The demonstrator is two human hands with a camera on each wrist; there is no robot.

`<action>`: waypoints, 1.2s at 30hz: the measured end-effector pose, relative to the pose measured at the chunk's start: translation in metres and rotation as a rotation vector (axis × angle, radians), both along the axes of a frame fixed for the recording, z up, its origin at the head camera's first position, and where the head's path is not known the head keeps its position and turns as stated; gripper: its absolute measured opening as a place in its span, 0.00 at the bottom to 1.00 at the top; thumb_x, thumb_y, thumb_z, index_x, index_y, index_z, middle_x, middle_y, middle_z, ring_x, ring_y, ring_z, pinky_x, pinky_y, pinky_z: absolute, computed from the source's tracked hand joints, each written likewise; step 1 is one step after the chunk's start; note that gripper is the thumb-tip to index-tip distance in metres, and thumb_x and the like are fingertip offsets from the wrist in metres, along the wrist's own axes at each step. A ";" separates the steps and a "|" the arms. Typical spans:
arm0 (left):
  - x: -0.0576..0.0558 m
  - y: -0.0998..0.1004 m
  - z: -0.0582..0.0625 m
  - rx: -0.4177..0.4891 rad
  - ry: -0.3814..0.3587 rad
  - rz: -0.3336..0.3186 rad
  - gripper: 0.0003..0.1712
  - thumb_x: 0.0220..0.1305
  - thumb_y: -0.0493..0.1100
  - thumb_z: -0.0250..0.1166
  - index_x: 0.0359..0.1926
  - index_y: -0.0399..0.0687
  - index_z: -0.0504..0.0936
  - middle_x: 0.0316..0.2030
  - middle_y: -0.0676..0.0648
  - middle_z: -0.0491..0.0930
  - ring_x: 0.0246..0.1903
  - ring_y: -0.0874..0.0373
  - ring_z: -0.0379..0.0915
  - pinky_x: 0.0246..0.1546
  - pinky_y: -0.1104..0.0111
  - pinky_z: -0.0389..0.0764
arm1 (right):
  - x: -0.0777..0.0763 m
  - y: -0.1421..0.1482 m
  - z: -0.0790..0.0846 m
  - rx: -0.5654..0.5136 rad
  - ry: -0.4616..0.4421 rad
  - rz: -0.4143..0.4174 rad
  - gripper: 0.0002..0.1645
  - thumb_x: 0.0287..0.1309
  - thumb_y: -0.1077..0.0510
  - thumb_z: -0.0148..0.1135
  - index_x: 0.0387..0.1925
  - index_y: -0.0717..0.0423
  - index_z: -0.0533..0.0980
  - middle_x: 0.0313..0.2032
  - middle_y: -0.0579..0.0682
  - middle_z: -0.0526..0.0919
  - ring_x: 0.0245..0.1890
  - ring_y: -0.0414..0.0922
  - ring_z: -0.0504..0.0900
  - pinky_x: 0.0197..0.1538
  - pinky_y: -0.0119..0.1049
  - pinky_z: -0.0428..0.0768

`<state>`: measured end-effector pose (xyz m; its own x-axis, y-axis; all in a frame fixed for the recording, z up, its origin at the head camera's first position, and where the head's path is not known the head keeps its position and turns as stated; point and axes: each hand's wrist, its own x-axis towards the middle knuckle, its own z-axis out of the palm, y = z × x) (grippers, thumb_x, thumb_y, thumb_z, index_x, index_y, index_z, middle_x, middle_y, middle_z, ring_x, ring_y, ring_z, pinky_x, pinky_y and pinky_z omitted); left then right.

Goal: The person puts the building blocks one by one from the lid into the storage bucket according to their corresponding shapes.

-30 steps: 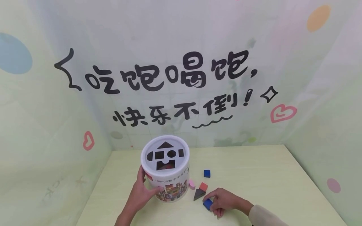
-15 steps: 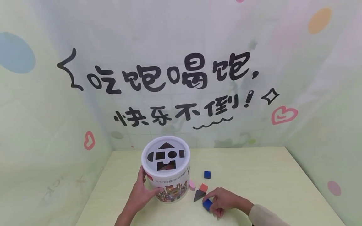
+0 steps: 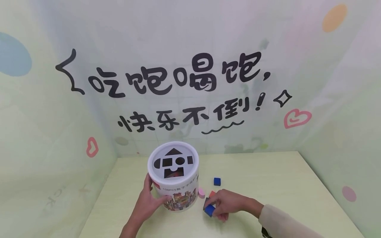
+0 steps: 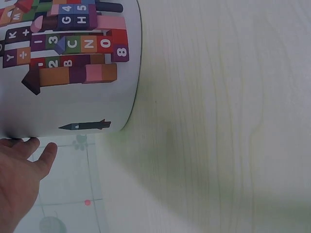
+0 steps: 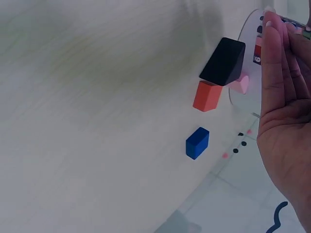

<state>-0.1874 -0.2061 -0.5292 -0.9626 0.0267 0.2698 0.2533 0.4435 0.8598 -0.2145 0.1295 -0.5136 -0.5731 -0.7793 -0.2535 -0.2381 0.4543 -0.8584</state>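
Observation:
A white round tub (image 3: 181, 186) with a shape-cut lid stands on the table, a printed block town on its side. My left hand (image 3: 148, 201) holds the tub from the left, thumb across its front and fingers round the far side. To the tub's right, my right hand (image 3: 227, 203) pinches a blue block (image 3: 209, 210) between thumb and fingers, close over a black triangular block (image 5: 223, 62). That held block is hidden in the right wrist view. Beside the black block lie a red block (image 5: 207, 97) and a pink block (image 3: 201, 193).
Farther back on the table (image 3: 256, 172) lies another blue block (image 3: 217, 181). A printed fabric backdrop (image 3: 166, 39) rises behind the table and along both sides. Something red shows through the lid's lower opening.
My right hand has moved left and slightly up with the blue block, which now overlaps the black block in the head view. The left hand and the tub have stayed put.

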 end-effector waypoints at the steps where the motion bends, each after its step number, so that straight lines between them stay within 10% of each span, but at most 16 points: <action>1: 0.000 0.000 0.000 0.001 -0.001 0.000 0.71 0.42 0.52 0.81 0.77 0.57 0.40 0.73 0.40 0.56 0.71 0.39 0.51 0.66 0.37 0.59 | 0.000 -0.001 0.003 0.004 0.006 0.009 0.16 0.55 0.64 0.66 0.46 0.48 0.83 0.16 0.44 0.81 0.13 0.37 0.78 0.21 0.36 0.85; 29: -0.002 -0.001 -0.004 -0.013 -0.007 0.011 0.71 0.42 0.52 0.81 0.77 0.54 0.41 0.73 0.39 0.56 0.71 0.37 0.52 0.66 0.38 0.59 | -0.018 -0.045 0.104 -0.055 0.046 0.089 0.18 0.57 0.61 0.68 0.51 0.48 0.82 0.19 0.52 0.84 0.18 0.55 0.83 0.22 0.40 0.86; 36: -0.003 -0.001 -0.003 -0.028 -0.017 0.016 0.72 0.42 0.53 0.81 0.77 0.53 0.39 0.73 0.38 0.55 0.71 0.36 0.52 0.66 0.38 0.60 | -0.025 -0.057 0.120 -0.052 0.082 0.023 0.18 0.57 0.60 0.69 0.51 0.50 0.81 0.20 0.52 0.84 0.18 0.46 0.84 0.25 0.43 0.87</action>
